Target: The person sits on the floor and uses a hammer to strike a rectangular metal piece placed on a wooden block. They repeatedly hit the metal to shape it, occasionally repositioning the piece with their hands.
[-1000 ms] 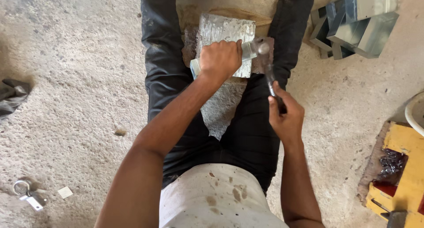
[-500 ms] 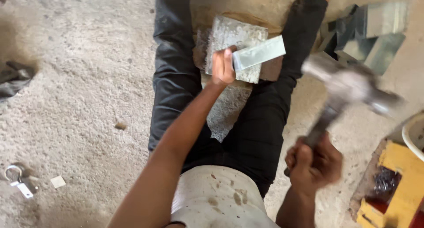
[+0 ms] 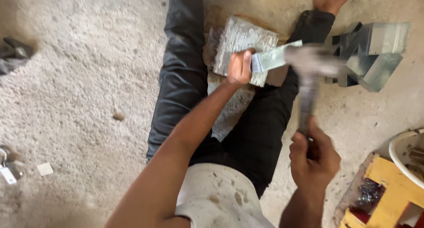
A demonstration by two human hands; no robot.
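Observation:
I sit on a concrete floor with my legs in dark trousers spread. Between them lies a grey stone block (image 3: pixel 240 38). My left hand (image 3: pixel 239 67) holds a shiny sheet-metal strip (image 3: pixel 274 57) flat on the block's right edge. In my right hand (image 3: pixel 312 155) is a hammer (image 3: pixel 308 84), gripped by the handle. The hammer's head is blurred and sits right at the strip's free end.
A pile of folded sheet-metal pieces (image 3: pixel 371 53) lies on the floor at the upper right. A yellow box (image 3: pixel 388 195) with small hardware and a white bucket rim (image 3: pixel 404 159) are at the lower right. Small metal clips (image 3: pixel 6 166) lie far left.
The hammer was down by the block, then raised high at the right; now its head has swung back down to the strip. My left hand stays on the strip.

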